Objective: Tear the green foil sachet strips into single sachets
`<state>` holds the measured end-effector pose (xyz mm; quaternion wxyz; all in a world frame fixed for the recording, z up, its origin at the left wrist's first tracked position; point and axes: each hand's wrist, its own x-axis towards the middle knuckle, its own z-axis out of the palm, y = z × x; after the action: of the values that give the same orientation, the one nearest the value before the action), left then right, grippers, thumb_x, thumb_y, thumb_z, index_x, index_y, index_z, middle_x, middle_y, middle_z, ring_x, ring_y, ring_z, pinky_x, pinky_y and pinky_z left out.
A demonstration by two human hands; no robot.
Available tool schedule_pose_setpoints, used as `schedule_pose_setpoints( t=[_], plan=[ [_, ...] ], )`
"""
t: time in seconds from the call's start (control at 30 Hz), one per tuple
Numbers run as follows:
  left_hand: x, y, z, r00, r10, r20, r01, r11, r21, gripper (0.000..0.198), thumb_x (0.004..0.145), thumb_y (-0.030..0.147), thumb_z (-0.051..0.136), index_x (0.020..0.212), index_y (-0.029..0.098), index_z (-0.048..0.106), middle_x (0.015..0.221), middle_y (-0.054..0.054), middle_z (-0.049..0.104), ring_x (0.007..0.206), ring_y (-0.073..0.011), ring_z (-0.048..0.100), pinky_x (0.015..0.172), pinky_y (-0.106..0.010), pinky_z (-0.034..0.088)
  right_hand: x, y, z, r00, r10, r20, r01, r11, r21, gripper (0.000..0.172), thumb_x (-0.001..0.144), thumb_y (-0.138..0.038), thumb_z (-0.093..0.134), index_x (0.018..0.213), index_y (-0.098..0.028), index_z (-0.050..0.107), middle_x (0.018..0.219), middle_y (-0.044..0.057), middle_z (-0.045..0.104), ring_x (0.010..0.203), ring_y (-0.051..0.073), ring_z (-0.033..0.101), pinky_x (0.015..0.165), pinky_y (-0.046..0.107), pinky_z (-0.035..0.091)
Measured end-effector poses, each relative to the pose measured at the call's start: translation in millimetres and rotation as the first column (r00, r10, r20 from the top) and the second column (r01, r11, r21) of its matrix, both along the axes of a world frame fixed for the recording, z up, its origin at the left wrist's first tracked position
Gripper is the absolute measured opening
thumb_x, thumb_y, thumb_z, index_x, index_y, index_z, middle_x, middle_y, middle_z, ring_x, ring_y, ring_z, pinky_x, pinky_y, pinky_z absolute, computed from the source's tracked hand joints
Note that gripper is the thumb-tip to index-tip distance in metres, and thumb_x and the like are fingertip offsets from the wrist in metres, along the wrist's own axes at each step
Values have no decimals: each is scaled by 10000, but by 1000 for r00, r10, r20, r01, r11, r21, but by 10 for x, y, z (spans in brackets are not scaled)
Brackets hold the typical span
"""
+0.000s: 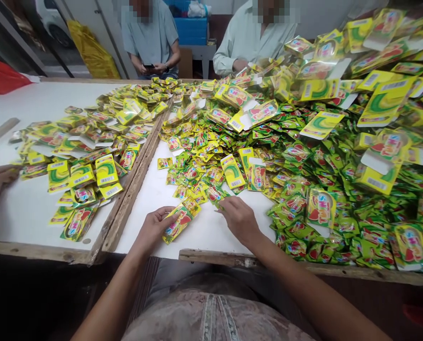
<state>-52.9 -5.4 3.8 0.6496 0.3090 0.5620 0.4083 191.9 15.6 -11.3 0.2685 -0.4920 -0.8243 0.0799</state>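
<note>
My left hand (157,228) grips a small yellow-green printed carton (181,220) near the table's front edge, its colourful front face turned up. To the right of it, my right hand (240,219) has its fingers closed on a green sachet (215,194) at the near edge of the pile. Part of that sachet is hidden by my fingers. Between and beyond my hands lie loose yellow and green sachets (197,189). A flat yellow carton (232,171) with a barcode rests on them.
A large heap of green sachets (300,237) and cartons rises on the right. Left of a wooden divider (133,189), more cartons (108,170) are piled, and another person's hand (0,177) touches them. Two people (150,42) sit across the white table (211,234).
</note>
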Motion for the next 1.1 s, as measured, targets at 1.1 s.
schedule_pose_setpoints(
  t=[1.1],
  plan=[
    [283,20,90,997,-78,29,75,994,79,394,579,323,798,935,183,707,857,-30,738,739,-189,668,685,-266,503,-319,59,318,802,-209,-559,-135,849,-511,141,724,-296,629,817,-191,622,734,17,671,701,158,625,680,295,481]
  ],
)
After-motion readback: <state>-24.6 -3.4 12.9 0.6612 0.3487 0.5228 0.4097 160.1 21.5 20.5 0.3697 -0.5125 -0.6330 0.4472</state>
